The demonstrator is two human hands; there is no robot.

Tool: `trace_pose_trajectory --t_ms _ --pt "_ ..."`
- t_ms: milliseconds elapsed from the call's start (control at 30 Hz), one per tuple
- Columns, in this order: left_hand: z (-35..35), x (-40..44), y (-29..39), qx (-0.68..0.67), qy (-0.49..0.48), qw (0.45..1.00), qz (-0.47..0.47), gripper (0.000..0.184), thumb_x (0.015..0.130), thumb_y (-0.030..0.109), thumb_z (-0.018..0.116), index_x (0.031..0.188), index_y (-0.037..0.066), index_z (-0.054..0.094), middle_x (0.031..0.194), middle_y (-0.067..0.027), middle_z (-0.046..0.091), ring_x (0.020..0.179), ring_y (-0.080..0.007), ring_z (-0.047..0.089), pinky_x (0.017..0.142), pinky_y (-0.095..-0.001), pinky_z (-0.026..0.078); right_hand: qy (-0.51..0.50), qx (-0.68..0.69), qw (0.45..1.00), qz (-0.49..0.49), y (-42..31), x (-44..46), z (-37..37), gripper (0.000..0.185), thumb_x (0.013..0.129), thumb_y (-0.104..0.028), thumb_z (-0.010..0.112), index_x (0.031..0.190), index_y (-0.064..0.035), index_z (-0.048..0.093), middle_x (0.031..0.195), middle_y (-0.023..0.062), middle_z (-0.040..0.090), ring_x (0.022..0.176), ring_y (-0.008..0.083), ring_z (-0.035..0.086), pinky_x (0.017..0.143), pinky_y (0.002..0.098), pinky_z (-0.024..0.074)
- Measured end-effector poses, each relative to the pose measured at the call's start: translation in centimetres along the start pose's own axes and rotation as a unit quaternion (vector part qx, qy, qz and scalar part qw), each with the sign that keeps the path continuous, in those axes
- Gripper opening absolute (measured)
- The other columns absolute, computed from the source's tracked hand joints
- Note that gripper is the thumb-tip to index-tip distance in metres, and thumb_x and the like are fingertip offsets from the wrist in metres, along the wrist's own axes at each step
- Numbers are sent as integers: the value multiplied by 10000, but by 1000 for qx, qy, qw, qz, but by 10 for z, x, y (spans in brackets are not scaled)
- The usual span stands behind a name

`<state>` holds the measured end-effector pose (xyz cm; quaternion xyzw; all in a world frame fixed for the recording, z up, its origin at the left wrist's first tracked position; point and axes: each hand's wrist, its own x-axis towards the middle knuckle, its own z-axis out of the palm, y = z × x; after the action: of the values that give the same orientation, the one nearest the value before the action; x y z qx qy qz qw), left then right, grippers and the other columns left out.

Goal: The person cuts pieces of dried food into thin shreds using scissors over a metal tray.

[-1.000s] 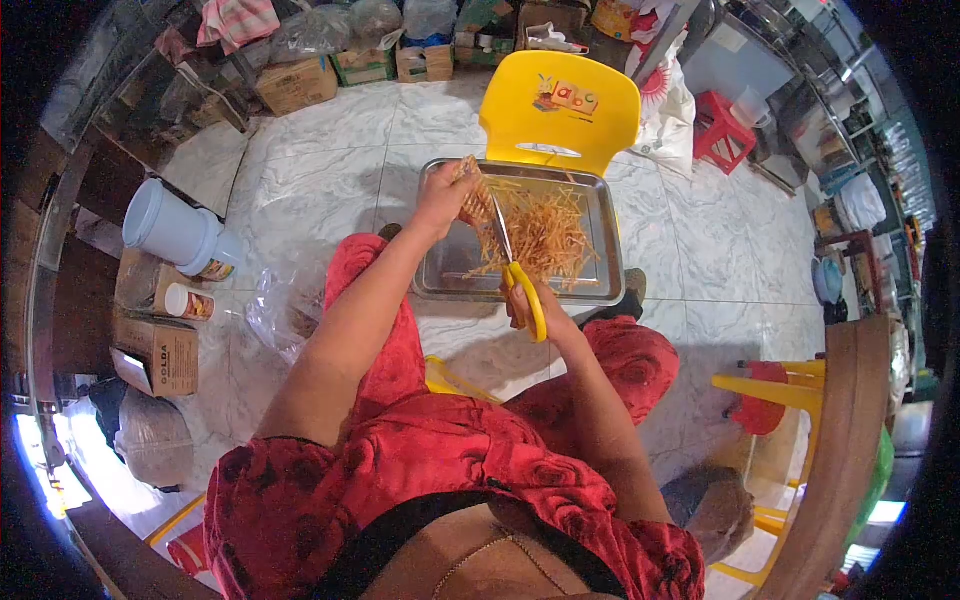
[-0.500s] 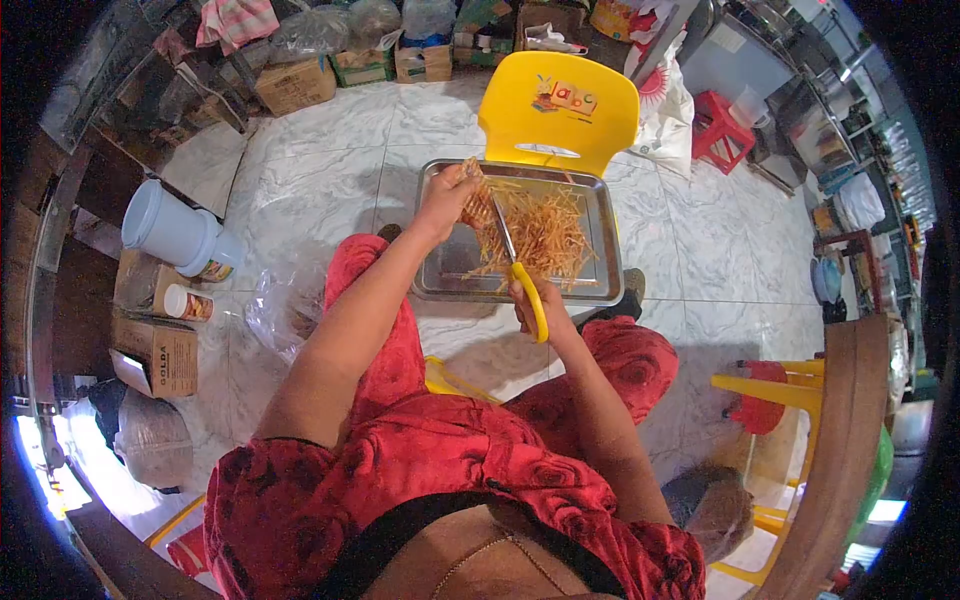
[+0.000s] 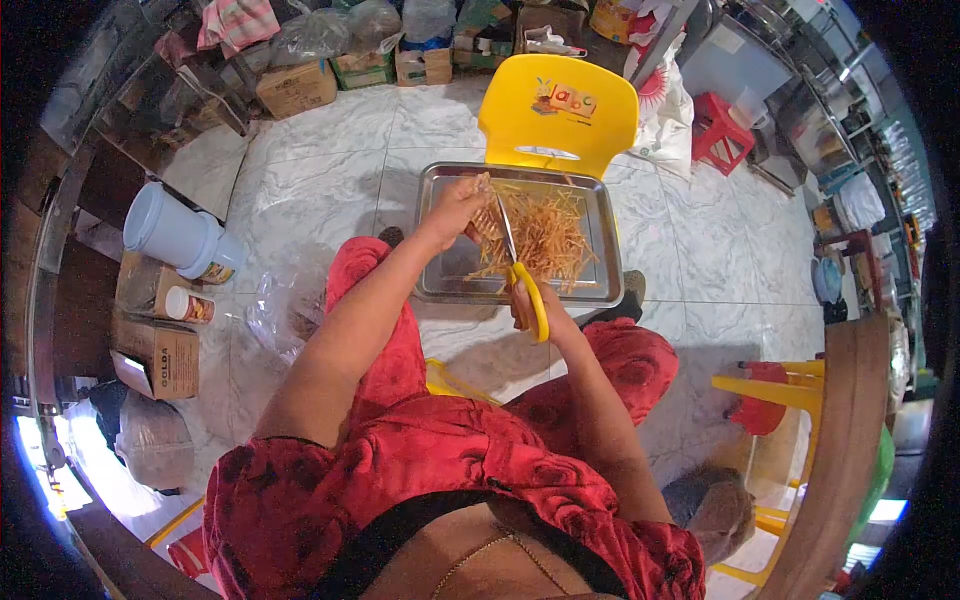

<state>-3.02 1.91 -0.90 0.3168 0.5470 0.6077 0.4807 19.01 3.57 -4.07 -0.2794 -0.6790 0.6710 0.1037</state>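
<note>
My left hand [image 3: 455, 214] is closed on a flat, brown, ridged piece of food [image 3: 487, 224], whose exact kind I cannot make out. Yellow-handled scissors [image 3: 527, 285] are gripped in my right hand [image 3: 556, 316], their metal blades pointing away from me and meeting the edge of the piece. Whether the blades are parted is too small to tell. Below both hands is a rectangular metal tray [image 3: 429, 285]. A loose heap of thin brown strips [image 3: 550, 235] lies in its middle and right part.
A yellow chair [image 3: 560, 85] stands just beyond the tray. On the left are pale blue buckets [image 3: 165, 225], cardboard boxes [image 3: 172, 362] and a clear plastic bag [image 3: 275, 310] on the marbled floor [image 3: 320, 190]. A red stool [image 3: 722, 130] is at the far right.
My left hand and the brown piece have dropped slightly toward me. The scissors stay almost in place, with their blades against the piece.
</note>
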Motion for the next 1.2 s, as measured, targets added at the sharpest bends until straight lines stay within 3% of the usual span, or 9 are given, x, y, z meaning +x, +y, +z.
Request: trace_pose_trajectory --t_ms 67,167,467,767,800,867,967,1067,1200 --pt "0 1 0 3 4 1000 -4 221 862 193 504 1067 110 512 790 9 595 539 -93 577 337 -215 439 13 56 998 2 3 1 1 341 860 -386 503 887 -46 486 533 -16 434 407 93 434 372 246 392" --pt "-2 4 -6 7 -6 1000 -1 269 855 175 501 1100 63 502 839 -30 597 596 -103 580 348 -221 453 43 74 996 39 -17 -5 8 356 852 -391 515 879 -36 499 522 -18 426 411 91 434 365 245 381" --pt "1 2 -3 -18 -8 1000 7 237 857 173 497 1065 62 518 833 -32 595 573 -106 575 351 -228 456 97 41 994 28 -16 -6 12 298 834 -340 566 879 -49 527 493 -46 392 391 69 390 345 229 328" --pt "6 3 3 -48 -10 999 -20 244 849 207 480 1037 55 513 847 -40 563 561 -129 566 355 -251 468 35 85 996 -4 -17 -6 -2 280 857 -333 530 936 -67 500 564 -48 416 423 53 374 370 214 306" --pt "11 0 3 -2 -24 999 -26 252 850 199 476 1055 56 509 852 -43 565 562 -130 566 357 -251 471 36 86 996 -4 -14 -3 -3 280 857 -333 530 936 -67 500 564 -48 416 423 53 374 370 214 306" --pt "17 -4 2 44 -40 998 -33 261 852 192 471 1072 57 505 857 -45 567 563 -132 567 359 -252 473 35 53 997 -40 -3 2 -6 403 865 -455 459 890 -53 480 536 -16 425 413 73 415 366 220 354" --pt "21 -8 3 23 -70 996 -58 280 859 192 471 1103 57 498 867 -47 569 588 -132 566 363 -253 478 56 71 995 -32 1 3 -3 286 857 -366 520 897 -85 486 571 -51 417 438 59 389 368 223 306" --pt "23 -8 3 -2 -68 996 -56 292 867 197 473 1123 59 489 860 -46 574 609 -128 571 364 -253 479 63 127 989 27 -14 -3 -2 284 849 -369 533 877 -90 492 552 -51 408 426 63 388 365 226 316" --pt "23 -5 1 -1 -67 996 -53 275 871 210 480 1101 60 492 848 -40 573 646 -127 581 368 -259 482 79 83 993 26 -13 -3 -4 275 842 -369 544 868 -101 490 524 -47 396 408 70 386 358 230 331"
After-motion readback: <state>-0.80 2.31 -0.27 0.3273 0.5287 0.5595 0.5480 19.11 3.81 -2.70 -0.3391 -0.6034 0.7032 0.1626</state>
